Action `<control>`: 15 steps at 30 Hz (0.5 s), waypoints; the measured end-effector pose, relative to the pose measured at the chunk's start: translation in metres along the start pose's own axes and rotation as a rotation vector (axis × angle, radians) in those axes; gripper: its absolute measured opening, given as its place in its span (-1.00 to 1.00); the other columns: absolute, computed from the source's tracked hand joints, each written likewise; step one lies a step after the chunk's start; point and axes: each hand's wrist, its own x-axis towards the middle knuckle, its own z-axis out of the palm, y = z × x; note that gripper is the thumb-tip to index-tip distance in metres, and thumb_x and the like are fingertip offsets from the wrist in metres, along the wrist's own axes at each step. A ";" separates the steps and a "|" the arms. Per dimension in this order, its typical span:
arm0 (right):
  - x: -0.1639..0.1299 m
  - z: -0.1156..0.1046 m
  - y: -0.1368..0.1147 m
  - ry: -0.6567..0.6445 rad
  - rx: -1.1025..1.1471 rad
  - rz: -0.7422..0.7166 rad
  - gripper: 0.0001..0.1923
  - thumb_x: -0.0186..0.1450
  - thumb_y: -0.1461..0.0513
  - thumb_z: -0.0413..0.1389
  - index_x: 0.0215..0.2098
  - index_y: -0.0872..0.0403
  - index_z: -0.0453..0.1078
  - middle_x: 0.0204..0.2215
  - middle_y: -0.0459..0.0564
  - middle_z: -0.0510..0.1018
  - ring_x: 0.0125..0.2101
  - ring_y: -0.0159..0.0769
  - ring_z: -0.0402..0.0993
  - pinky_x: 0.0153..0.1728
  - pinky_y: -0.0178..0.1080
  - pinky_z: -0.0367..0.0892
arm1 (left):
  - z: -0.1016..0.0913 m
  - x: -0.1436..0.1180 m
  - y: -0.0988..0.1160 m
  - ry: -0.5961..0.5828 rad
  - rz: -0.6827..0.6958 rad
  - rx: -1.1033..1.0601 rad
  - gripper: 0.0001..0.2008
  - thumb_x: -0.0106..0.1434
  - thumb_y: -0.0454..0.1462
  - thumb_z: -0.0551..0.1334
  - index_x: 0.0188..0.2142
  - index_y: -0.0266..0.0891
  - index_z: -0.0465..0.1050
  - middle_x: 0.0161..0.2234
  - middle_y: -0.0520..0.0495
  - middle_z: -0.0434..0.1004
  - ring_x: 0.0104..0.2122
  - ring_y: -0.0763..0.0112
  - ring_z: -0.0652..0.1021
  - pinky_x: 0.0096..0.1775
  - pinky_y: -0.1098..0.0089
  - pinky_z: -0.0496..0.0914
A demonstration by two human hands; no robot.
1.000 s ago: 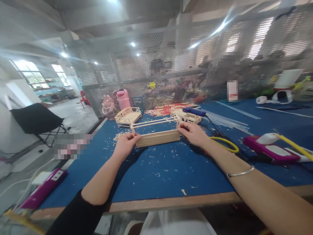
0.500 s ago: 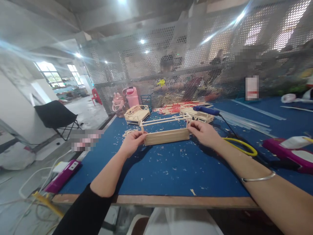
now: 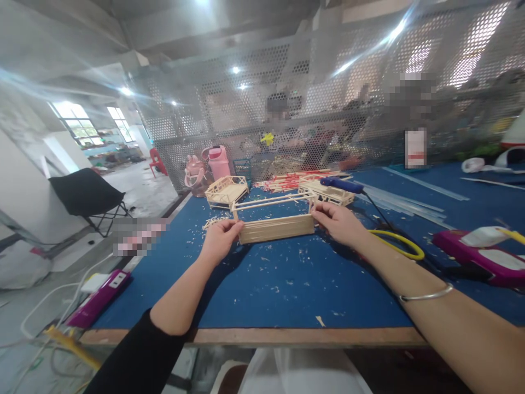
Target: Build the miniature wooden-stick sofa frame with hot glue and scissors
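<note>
a craft workshop in a large industrial hall is shown: a long blue-covered table (image 3: pixel 262 284) is littered with wood shavings, small stick-built frames (image 3: pixel 227 191) and a glue gun (image 3: pixel 342 185) are laid out, and other workers are seated behind a perforated metal screen (image 3: pixel 328 109).

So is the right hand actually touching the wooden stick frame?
Touching. The head view shows the right hand with its fingers closed on the right end of the wooden stick frame.

Bright ceiling lamps (image 3: pixel 235 70) at 12 o'clock make streaky glare; the edges are bent and slightly blurred.
</note>
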 end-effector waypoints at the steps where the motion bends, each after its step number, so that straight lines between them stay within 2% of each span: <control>1: 0.000 0.000 0.000 -0.003 0.008 -0.001 -0.78 0.15 0.07 -0.04 -0.48 0.05 0.27 -0.68 -0.17 0.29 -0.61 -0.39 0.20 -0.53 -0.30 0.13 | 0.000 0.000 -0.001 0.002 0.003 0.011 -0.61 -0.16 0.03 0.35 -0.53 -0.28 0.50 -0.61 0.07 0.43 -0.56 0.48 0.35 -0.43 0.43 0.29; 5: 0.001 -0.002 -0.002 -0.014 0.039 -0.002 -0.78 0.12 0.08 -0.02 -0.49 0.06 0.28 -0.68 -0.18 0.28 -0.61 -0.40 0.19 -0.52 -0.29 0.12 | -0.001 0.001 0.000 -0.002 0.012 0.042 -0.63 -0.15 0.01 0.35 -0.53 -0.27 0.51 -0.62 0.07 0.41 -0.59 0.49 0.33 -0.44 0.41 0.30; 11: 0.002 -0.003 -0.003 -0.064 0.124 0.018 -0.76 0.05 0.07 0.02 -0.44 0.07 0.30 -0.66 -0.20 0.28 -0.63 -0.43 0.18 -0.57 -0.32 0.13 | -0.005 0.003 0.005 -0.019 0.033 0.063 -0.59 -0.20 0.02 0.38 -0.47 -0.26 0.55 -0.55 0.01 0.48 -0.51 0.41 0.39 -0.36 0.36 0.34; 15: 0.003 -0.002 -0.004 -0.061 0.165 0.051 -0.76 0.03 0.05 0.04 -0.48 0.06 0.28 -0.65 -0.20 0.29 -0.65 -0.46 0.16 -0.60 -0.33 0.12 | -0.007 0.004 0.005 -0.027 0.036 0.073 -0.57 -0.22 0.03 0.38 -0.46 -0.26 0.55 -0.52 0.00 0.50 -0.48 0.39 0.41 -0.34 0.36 0.35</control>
